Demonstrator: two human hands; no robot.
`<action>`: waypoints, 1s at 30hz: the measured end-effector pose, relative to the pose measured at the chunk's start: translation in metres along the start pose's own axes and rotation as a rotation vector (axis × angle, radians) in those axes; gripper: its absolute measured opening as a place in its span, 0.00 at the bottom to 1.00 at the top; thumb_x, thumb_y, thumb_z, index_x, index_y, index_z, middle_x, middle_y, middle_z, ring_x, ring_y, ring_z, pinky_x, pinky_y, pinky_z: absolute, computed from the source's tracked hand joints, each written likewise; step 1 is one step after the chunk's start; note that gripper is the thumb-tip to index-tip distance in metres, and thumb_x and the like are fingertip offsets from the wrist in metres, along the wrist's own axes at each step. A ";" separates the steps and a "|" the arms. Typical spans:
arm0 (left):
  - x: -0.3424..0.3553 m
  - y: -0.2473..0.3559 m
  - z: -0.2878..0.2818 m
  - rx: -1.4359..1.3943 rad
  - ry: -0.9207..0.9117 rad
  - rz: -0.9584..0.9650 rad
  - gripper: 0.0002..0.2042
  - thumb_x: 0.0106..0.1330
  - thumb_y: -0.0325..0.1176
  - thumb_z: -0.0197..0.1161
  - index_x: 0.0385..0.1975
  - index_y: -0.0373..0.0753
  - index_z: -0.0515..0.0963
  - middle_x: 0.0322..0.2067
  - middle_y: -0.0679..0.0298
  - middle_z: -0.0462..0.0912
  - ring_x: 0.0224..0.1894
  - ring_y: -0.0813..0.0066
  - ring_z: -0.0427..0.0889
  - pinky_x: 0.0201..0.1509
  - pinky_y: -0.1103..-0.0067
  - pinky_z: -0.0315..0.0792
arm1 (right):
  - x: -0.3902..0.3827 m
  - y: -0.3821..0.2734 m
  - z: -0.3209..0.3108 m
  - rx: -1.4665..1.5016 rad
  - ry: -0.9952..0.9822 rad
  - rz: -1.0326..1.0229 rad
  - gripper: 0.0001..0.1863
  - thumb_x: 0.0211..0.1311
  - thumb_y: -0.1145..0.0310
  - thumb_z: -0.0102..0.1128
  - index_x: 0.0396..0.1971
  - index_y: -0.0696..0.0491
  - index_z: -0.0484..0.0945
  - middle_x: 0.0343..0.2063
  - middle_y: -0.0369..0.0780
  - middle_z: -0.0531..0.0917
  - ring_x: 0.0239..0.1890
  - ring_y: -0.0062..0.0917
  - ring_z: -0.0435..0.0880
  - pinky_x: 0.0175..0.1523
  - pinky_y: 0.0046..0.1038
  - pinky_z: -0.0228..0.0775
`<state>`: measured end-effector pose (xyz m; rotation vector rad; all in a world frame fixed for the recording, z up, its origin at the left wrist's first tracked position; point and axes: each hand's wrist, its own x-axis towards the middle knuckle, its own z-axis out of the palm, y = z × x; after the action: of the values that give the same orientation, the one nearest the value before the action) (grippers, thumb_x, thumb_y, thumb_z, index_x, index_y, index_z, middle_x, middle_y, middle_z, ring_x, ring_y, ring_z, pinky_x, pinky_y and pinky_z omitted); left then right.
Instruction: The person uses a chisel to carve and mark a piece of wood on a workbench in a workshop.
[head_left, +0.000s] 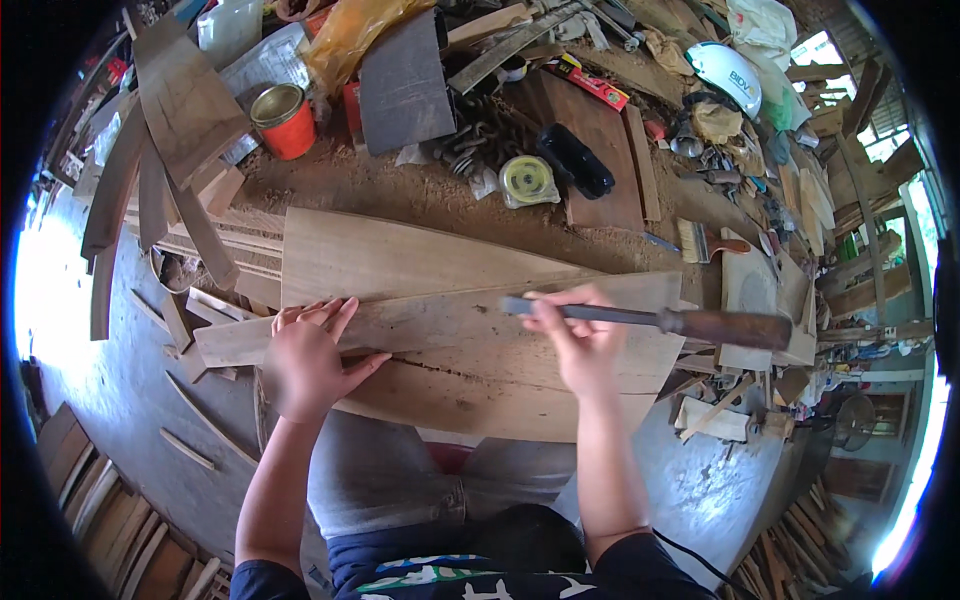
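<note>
A chisel [728,326] with a long dark steel blade and a brown wooden handle lies sideways in my right hand [580,335]. My fingers pinch its blade near the tip, and the handle points right. Beneath is a narrow wooden board [430,315], slanting up to the right across wider pale boards. My left hand [305,365] spans this narrow board's left part, fingers along its far edge and thumb at its near edge. Under it, a wide board [500,385] shows a dark, jagged crack and small holes. Another wide board [390,250] lies behind.
Sawdust covers the bench behind, with an orange-red can [284,122], a yellow tape roll [529,181], a black case [576,162] and a brush [710,241]. A white helmet [724,78] sits farther back. Wood offcuts [165,190] stack up at the left.
</note>
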<state>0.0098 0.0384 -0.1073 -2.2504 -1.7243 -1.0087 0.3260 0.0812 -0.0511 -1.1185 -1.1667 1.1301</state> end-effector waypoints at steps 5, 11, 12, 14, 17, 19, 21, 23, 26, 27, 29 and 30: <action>0.001 0.002 0.000 -0.015 -0.002 -0.033 0.34 0.38 0.54 0.79 0.50 0.47 0.85 0.45 0.68 0.79 0.50 0.63 0.76 0.59 0.62 0.67 | 0.007 -0.008 -0.031 -0.191 0.043 -0.091 0.07 0.65 0.76 0.65 0.37 0.60 0.76 0.36 0.49 0.87 0.35 0.29 0.89 0.40 0.27 0.87; 0.000 0.000 -0.001 -0.027 0.017 -0.018 0.34 0.38 0.53 0.80 0.50 0.47 0.85 0.45 0.68 0.79 0.50 0.63 0.76 0.58 0.63 0.68 | 0.004 -0.004 -0.020 -0.059 0.108 -0.064 0.05 0.66 0.76 0.66 0.36 0.60 0.78 0.33 0.44 0.87 0.34 0.24 0.88 0.41 0.25 0.85; 0.001 0.000 -0.001 -0.032 0.016 -0.012 0.34 0.38 0.53 0.80 0.50 0.47 0.85 0.45 0.68 0.79 0.50 0.63 0.76 0.58 0.63 0.68 | 0.002 -0.001 -0.010 -0.044 0.032 -0.071 0.05 0.66 0.76 0.66 0.36 0.60 0.78 0.34 0.45 0.87 0.34 0.25 0.88 0.41 0.25 0.86; 0.003 0.001 -0.002 -0.022 0.007 -0.024 0.35 0.37 0.53 0.80 0.50 0.47 0.85 0.44 0.69 0.80 0.50 0.63 0.76 0.57 0.64 0.69 | 0.003 -0.002 0.000 -0.061 0.003 -0.083 0.05 0.66 0.76 0.66 0.36 0.60 0.78 0.34 0.45 0.87 0.34 0.25 0.88 0.42 0.25 0.86; 0.000 0.001 -0.004 -0.019 0.011 -0.031 0.35 0.37 0.53 0.80 0.50 0.47 0.85 0.45 0.69 0.80 0.49 0.63 0.77 0.57 0.64 0.69 | 0.003 -0.010 -0.015 -0.130 0.010 -0.075 0.05 0.65 0.77 0.66 0.36 0.60 0.78 0.35 0.46 0.87 0.36 0.27 0.89 0.42 0.25 0.86; -0.003 0.000 -0.002 -0.022 0.015 -0.037 0.34 0.38 0.53 0.80 0.50 0.47 0.85 0.45 0.69 0.80 0.49 0.63 0.76 0.57 0.64 0.69 | 0.006 -0.020 -0.049 -0.201 0.112 -0.055 0.05 0.65 0.78 0.65 0.36 0.61 0.78 0.36 0.47 0.86 0.37 0.29 0.89 0.42 0.26 0.86; -0.004 -0.002 -0.002 -0.027 0.031 -0.021 0.34 0.40 0.53 0.79 0.50 0.48 0.85 0.47 0.70 0.80 0.50 0.63 0.76 0.57 0.64 0.69 | 0.009 -0.024 -0.068 -0.211 0.143 -0.042 0.04 0.65 0.78 0.65 0.36 0.61 0.78 0.36 0.48 0.86 0.38 0.31 0.89 0.42 0.27 0.86; 0.002 0.000 0.000 -0.012 0.030 -0.017 0.34 0.40 0.53 0.79 0.51 0.48 0.84 0.47 0.70 0.80 0.50 0.63 0.76 0.57 0.64 0.69 | 0.004 -0.019 -0.067 -0.095 0.227 -0.040 0.04 0.65 0.78 0.65 0.36 0.61 0.78 0.38 0.48 0.86 0.39 0.31 0.89 0.42 0.28 0.87; 0.004 0.000 0.004 -0.017 0.033 -0.006 0.34 0.40 0.54 0.79 0.52 0.49 0.84 0.47 0.71 0.80 0.50 0.64 0.76 0.57 0.64 0.69 | -0.006 -0.007 -0.020 -0.107 0.028 -0.048 0.05 0.65 0.78 0.65 0.36 0.61 0.78 0.39 0.49 0.86 0.39 0.31 0.88 0.42 0.28 0.87; 0.003 -0.001 0.006 -0.036 0.042 -0.009 0.34 0.40 0.54 0.79 0.52 0.49 0.84 0.47 0.72 0.80 0.50 0.64 0.76 0.57 0.65 0.68 | -0.010 -0.001 -0.006 -0.118 -0.045 -0.072 0.05 0.65 0.77 0.66 0.36 0.60 0.78 0.38 0.48 0.87 0.40 0.28 0.88 0.40 0.24 0.85; -0.002 -0.005 0.003 -0.032 0.035 -0.017 0.34 0.41 0.54 0.79 0.52 0.50 0.84 0.47 0.72 0.80 0.50 0.64 0.75 0.57 0.65 0.68 | -0.010 -0.008 -0.004 -0.306 -0.066 -0.125 0.05 0.65 0.77 0.66 0.36 0.59 0.78 0.37 0.47 0.87 0.39 0.26 0.88 0.39 0.22 0.83; -0.003 -0.007 0.002 -0.041 0.039 -0.021 0.34 0.41 0.54 0.79 0.53 0.50 0.84 0.47 0.72 0.80 0.50 0.64 0.75 0.58 0.65 0.68 | -0.009 -0.011 -0.007 -0.504 -0.082 -0.190 0.05 0.65 0.76 0.66 0.36 0.59 0.78 0.37 0.47 0.87 0.39 0.25 0.88 0.38 0.21 0.82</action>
<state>0.0041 0.0388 -0.1124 -2.2262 -1.7307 -1.0939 0.3328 0.0706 -0.0412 -1.3101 -1.6427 0.7574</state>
